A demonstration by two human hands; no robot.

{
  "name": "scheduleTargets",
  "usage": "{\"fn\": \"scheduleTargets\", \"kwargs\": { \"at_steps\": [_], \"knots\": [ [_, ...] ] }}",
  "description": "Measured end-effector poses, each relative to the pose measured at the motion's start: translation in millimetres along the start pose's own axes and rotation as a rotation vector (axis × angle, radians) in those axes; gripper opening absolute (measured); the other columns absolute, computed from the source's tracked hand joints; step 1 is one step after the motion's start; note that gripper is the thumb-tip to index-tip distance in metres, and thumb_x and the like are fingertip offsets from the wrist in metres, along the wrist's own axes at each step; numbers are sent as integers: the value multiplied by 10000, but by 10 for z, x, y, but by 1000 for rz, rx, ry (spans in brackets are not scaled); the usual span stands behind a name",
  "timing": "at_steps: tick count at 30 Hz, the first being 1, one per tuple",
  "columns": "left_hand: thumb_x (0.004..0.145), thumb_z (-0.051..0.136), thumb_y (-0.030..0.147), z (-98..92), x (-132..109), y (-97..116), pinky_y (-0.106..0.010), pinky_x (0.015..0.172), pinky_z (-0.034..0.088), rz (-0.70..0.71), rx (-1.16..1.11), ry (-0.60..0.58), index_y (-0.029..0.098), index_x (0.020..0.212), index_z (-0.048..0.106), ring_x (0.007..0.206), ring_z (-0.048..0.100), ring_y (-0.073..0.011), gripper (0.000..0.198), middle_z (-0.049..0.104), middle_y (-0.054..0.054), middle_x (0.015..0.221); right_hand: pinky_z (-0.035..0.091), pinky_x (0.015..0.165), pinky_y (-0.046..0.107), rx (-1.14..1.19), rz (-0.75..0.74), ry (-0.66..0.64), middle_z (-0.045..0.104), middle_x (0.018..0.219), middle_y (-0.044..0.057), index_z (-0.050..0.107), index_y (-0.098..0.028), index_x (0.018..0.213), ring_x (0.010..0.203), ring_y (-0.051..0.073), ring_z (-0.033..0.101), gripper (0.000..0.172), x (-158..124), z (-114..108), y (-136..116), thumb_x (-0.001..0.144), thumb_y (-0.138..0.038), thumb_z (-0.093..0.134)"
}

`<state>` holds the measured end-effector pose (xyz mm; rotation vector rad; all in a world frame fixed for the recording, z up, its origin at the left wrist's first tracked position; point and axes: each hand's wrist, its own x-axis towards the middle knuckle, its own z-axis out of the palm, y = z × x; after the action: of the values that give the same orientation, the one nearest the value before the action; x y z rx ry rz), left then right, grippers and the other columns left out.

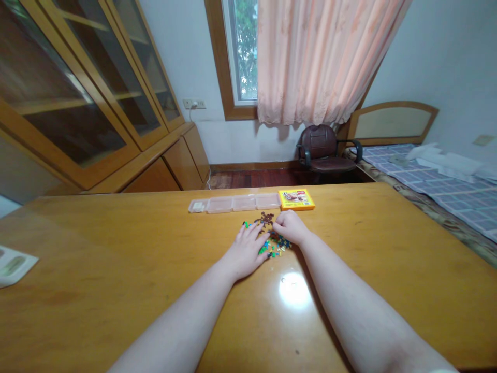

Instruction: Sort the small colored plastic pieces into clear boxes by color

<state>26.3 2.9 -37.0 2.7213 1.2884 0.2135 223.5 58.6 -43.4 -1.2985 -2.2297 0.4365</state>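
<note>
A loose pile of tiny coloured building bricks (pixel 275 249) lies on the wooden table (pixel 155 259), green, blue, yellow and white among them. Just beyond it is a cluster of brown bricks (pixel 266 217). My left hand (pixel 247 249) rests flat with fingers spread over the left side of the pile, partly covering it. At the pile's right edge, my right hand (pixel 291 226) has its fingers curled together beside the brown bricks. Whatever its fingertips hold, if anything, is hidden or too small to make out.
Behind the bricks stands a row of clear plastic trays (pixel 244 202), the leftmost containing something pale. A yellow box (pixel 296 199) adjoins the row's right end. A white object (pixel 15 265) sits at the table's left edge. Beyond are a chair (pixel 320 147) and a bed (pixel 446 171).
</note>
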Motion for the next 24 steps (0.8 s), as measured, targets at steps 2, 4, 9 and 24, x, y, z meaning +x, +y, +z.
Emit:
{"fn": "scheduleTargets", "kwargs": {
  "at_steps": [2, 4, 9, 24],
  "knots": [
    [855, 474, 462, -6, 1, 0, -528, 1118, 149, -9, 0, -1, 241, 1332, 431, 1361, 248, -282, 527, 325, -111, 1463, 238, 489, 228, -1, -3, 13, 435, 390, -27, 529, -136, 413, 414, 65, 310, 317, 2, -3, 0, 722, -182, 472],
    [855, 477, 454, -14, 4, -1, -530, 1119, 148, -24, 1, -5, 236, 1329, 437, 1362, 242, -288, 523, 326, -112, 1462, 240, 493, 228, -4, -10, 21, 432, 390, -27, 518, -138, 409, 417, 66, 307, 323, 6, 3, 11, 726, -180, 468],
    [849, 494, 434, -31, 15, 7, -528, 1124, 137, -51, -8, -19, 207, 1331, 443, 1368, 222, -305, 535, 326, -127, 1460, 250, 509, 225, -26, -12, 26, 436, 404, -25, 515, -137, 423, 432, 68, 331, 336, 13, 24, 23, 749, -200, 466],
    [858, 448, 505, 19, 1, -15, -551, 1106, 157, -10, 38, -12, 282, 1277, 496, 1359, 236, -310, 477, 340, -88, 1456, 294, 518, 224, 165, -65, -119, 454, 438, -19, 545, -139, 441, 480, 88, 388, 265, 4, 53, 41, 694, -163, 471]
  ]
}}
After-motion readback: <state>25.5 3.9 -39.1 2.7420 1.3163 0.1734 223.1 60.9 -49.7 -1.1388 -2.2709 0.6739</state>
